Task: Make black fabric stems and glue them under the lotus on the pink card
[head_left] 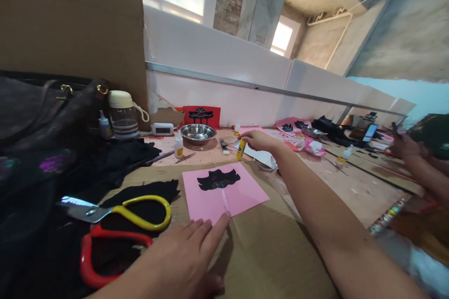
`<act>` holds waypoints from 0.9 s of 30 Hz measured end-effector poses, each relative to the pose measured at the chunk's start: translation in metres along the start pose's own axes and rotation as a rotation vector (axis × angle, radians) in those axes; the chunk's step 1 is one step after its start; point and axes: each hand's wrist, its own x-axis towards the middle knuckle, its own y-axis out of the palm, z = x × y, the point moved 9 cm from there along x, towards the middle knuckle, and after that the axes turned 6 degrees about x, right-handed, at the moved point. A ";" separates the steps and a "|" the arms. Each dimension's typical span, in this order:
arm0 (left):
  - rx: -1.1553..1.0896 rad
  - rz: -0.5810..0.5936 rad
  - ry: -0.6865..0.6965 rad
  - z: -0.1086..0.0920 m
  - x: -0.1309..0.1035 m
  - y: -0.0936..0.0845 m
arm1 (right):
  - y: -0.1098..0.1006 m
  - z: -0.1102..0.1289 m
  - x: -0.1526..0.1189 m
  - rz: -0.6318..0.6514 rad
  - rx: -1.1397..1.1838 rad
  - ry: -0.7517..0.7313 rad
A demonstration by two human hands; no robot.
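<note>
At six o'clock on the rectangular pink paper sheet (250,194) bearing a wavy black cutout (218,180), the left hand (189,247) rests with fingers outstretched, while toward one o'clock the right hand (258,140) pinches a slim yellow tube (241,150).

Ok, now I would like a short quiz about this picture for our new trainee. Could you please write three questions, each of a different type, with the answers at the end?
1. True or false: the scissors lie to the right of the pink sheet.

2. Multiple choice: which thing does the right hand touch?
A) the metal bowl
B) the yellow tube
C) the red card

3. Fill the gap with "near" or "far": seen from the wearer, the fingertips of the left hand are at the ____ edge of the pink sheet.

Key: 1. False, they lie to its left. 2. B. 3. near.
</note>
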 end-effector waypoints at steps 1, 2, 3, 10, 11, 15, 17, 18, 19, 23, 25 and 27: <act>0.002 -0.015 -0.002 0.001 0.000 -0.001 | -0.001 0.001 -0.001 -0.017 0.016 -0.004; 0.005 -0.031 -0.007 0.002 0.002 -0.001 | -0.004 0.002 -0.001 -0.045 0.032 -0.011; 0.009 -0.039 -0.013 0.004 0.004 0.001 | -0.009 0.003 -0.002 -0.084 0.049 -0.022; -0.002 -0.036 0.005 0.016 0.016 0.013 | -0.044 0.042 -0.062 -0.452 0.249 -0.196; -0.015 -0.048 0.008 0.017 0.017 0.012 | -0.034 0.052 -0.077 -0.428 0.290 -0.240; -0.059 -0.087 -0.016 0.021 0.016 0.007 | 0.032 0.082 -0.126 -0.195 0.456 -0.344; -0.070 -0.123 -0.029 0.022 0.015 0.004 | 0.059 0.089 -0.137 -0.091 0.587 -0.352; -0.074 -0.137 -0.029 0.022 0.014 0.003 | 0.068 0.090 -0.139 -0.060 0.648 -0.343; -0.075 -0.147 -0.027 0.021 0.013 0.002 | 0.074 0.090 -0.140 -0.041 0.705 -0.324; -0.070 -0.127 -0.046 0.023 0.014 0.006 | 0.089 0.086 -0.139 0.006 0.853 -0.230; -0.075 -0.123 -0.056 0.024 0.015 0.007 | 0.093 0.087 -0.140 0.021 0.889 -0.221; -0.088 -0.121 -0.053 0.024 0.015 0.007 | 0.093 0.087 -0.143 0.000 0.901 -0.237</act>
